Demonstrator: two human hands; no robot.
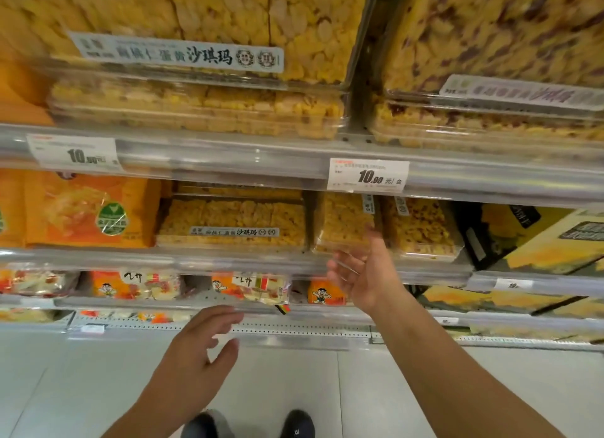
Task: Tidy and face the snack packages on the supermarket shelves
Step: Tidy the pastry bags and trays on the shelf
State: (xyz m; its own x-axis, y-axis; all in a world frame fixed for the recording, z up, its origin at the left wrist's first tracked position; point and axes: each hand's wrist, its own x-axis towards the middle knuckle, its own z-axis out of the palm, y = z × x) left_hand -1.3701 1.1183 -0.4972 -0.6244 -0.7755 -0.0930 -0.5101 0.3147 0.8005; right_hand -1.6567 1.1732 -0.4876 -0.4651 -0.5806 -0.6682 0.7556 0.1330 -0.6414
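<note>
right hand (361, 271) fingers spread, holding nothing, thumb at or just short of upright clear snack box (343, 225) on middle shelf — blur hides contact | box directly ahead, long axis front-to-back | left hand (204, 343) loose, empty, low, farther away

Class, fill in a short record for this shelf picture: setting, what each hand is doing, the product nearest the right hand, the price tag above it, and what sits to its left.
setting: supermarket snack shelves, seen from above the hands
right hand: open, fingers spread, reaching to the front of a clear plastic pastry box
left hand: open, lower down, holding nothing
price tag: reads 10.90, on the shelf rail above that box
left neighbour: labelled clear pastry box, lying flat
further left: orange snack bag
</note>
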